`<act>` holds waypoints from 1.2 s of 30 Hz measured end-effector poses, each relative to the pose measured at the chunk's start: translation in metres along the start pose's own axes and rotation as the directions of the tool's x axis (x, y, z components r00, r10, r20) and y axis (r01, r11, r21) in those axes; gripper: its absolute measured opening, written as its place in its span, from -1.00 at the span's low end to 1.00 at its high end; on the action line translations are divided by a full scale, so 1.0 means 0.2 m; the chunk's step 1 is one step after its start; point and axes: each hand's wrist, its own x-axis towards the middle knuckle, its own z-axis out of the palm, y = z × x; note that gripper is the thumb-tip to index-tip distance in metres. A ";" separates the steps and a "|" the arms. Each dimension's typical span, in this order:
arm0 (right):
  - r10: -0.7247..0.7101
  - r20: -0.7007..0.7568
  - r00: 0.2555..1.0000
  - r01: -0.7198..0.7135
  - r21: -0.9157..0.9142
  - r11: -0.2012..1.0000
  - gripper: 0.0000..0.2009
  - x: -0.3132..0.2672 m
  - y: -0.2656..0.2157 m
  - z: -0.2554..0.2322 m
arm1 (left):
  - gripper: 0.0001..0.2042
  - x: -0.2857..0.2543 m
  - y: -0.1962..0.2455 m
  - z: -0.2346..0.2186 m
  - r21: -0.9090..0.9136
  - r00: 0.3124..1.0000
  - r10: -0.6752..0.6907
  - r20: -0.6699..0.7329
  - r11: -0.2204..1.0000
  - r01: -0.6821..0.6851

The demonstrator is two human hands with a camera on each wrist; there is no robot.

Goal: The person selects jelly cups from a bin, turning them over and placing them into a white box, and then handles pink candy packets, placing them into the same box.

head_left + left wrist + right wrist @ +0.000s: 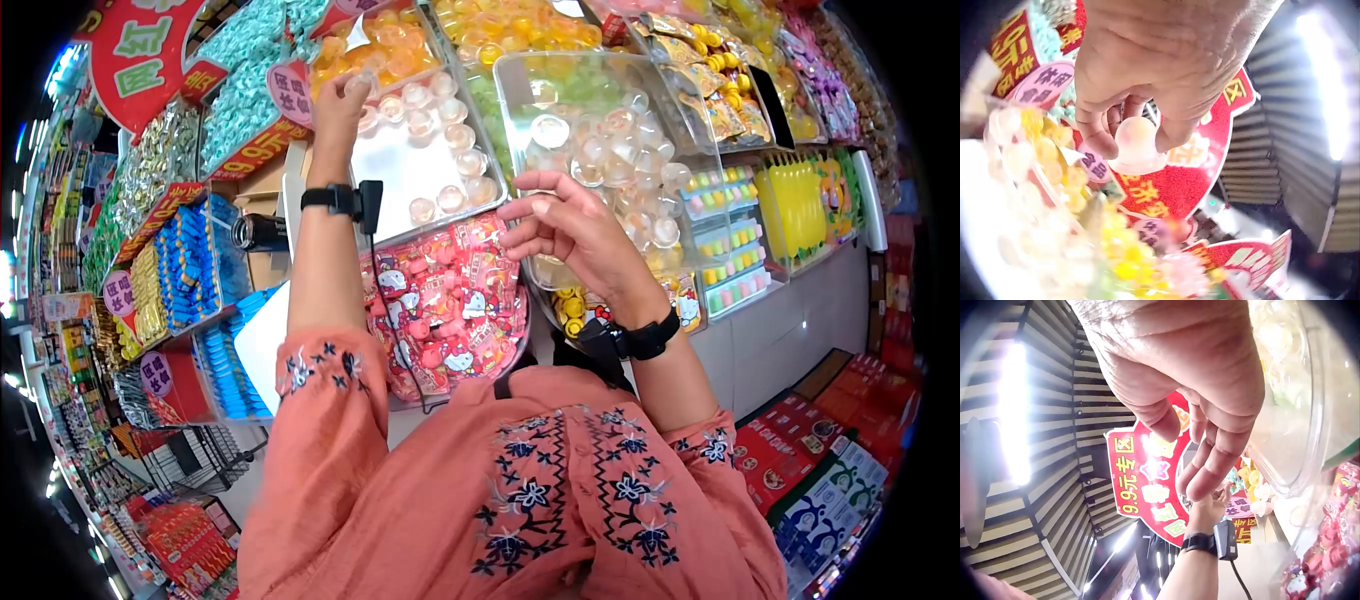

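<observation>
Between thumb and fingertips, my left hand (338, 115) pinches a small domed jelly cup (1137, 142), pale and translucent with a flat rim. That hand is over the far left corner of a white tray (385, 195). Similar pale jelly cups (458, 137) line the tray's back and right side. My right hand (568, 228) holds nothing; its fingers are loosely bent, and its thumb stands apart from them in the right wrist view. It hovers by the near left part of a clear bin (510, 100) with a heap of jelly cups (605, 160).
Pink candy packets (445, 310) fill a bin nearest my body. Orange jelly cups (390, 45) lie behind the tray. Red price signs (255, 140) border the left bins. A black cylinder (260, 233) stands left of the tray, and a cable hangs from my left wrist.
</observation>
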 end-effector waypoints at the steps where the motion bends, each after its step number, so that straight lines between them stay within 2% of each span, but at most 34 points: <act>1: 0.010 -0.008 1.000 -0.010 -0.005 1.000 -0.62 0.00 0.00 0.00 | -0.61 0.10 -0.14 0.01 0.206 0.993 0.115 -0.007 0.972 -0.111; 2: 0.017 -0.017 1.000 -0.017 -0.010 1.000 -0.62 -0.01 0.00 0.00 | -0.59 0.16 -0.23 0.02 0.400 0.973 0.230 0.011 0.891 -0.215; 5: 0.038 -0.044 0.998 -0.039 -0.028 0.999 -0.63 -0.02 -0.01 -0.01 | -0.57 0.18 -0.30 0.09 0.666 0.946 0.283 0.158 0.677 -0.314; 6: 0.043 -0.052 0.998 -0.045 -0.034 0.998 -0.63 -0.02 -0.02 -0.01 | -0.64 0.18 -0.32 0.11 0.721 0.941 0.299 0.156 0.617 -0.315; 9: 0.042 -0.082 0.996 -0.044 -0.031 0.999 -0.64 -0.02 -0.03 -0.04 | -0.63 0.17 -0.34 0.14 0.823 0.941 0.256 0.220 0.470 -0.320; 12: 0.053 -0.083 0.995 -0.056 -0.039 0.998 -0.63 -0.02 -0.02 -0.06 | -0.65 0.13 -0.30 0.16 0.850 0.944 0.189 0.269 0.415 -0.325; 18: 0.078 -0.099 0.992 -0.082 -0.046 0.996 -0.63 -0.01 0.00 -0.07 | -0.61 0.16 -0.39 0.18 0.869 0.929 0.195 0.316 0.333 -0.365; 21: 0.078 -0.108 0.991 -0.083 -0.040 0.996 -0.63 -0.01 -0.02 -0.06 | -0.58 0.17 -0.42 0.18 0.880 0.937 0.217 0.274 0.335 -0.336; 24: 0.069 -0.111 0.991 -0.073 -0.039 0.997 -0.63 -0.02 -0.02 -0.06 | -0.73 0.16 -0.43 0.17 0.874 0.917 0.290 0.273 0.324 -0.362; 27: 0.080 -0.121 0.989 -0.088 -0.062 0.994 -0.63 -0.03 -0.02 -0.06 | -0.73 0.13 -0.41 0.16 0.872 0.904 0.334 0.267 0.315 -0.374; 30: 0.063 -0.136 0.989 -0.074 -0.076 0.994 -0.64 -0.06 -0.03 -0.05 | -0.69 0.10 -0.35 0.15 0.837 0.909 0.354 0.219 0.410 -0.362; 33: 0.026 -0.229 0.973 -0.069 -0.182 0.981 -0.65 -0.08 -0.03 -0.11 | -0.66 0.16 -0.27 0.14 0.758 0.912 0.403 0.075 0.571 -0.315; 34: -0.015 -0.283 0.959 -0.051 -0.227 0.973 -0.65 -0.09 -0.04 -0.14 | -0.63 0.19 -0.19 0.11 0.733 0.911 0.405 0.083 0.594 -0.331; 35: -0.066 -0.306 0.950 -0.022 -0.277 0.961 -0.65 -0.10 -0.05 -0.17 | -0.61 0.20 -0.12 0.08 0.489 0.932 0.358 0.054 0.805 -0.337; 36: -0.112 -0.332 0.937 -0.003 -0.327 0.945 -0.65 -0.11 -0.07 -0.21 | -0.60 0.18 -0.03 0.09 0.194 0.956 0.291 0.045 0.936 -0.294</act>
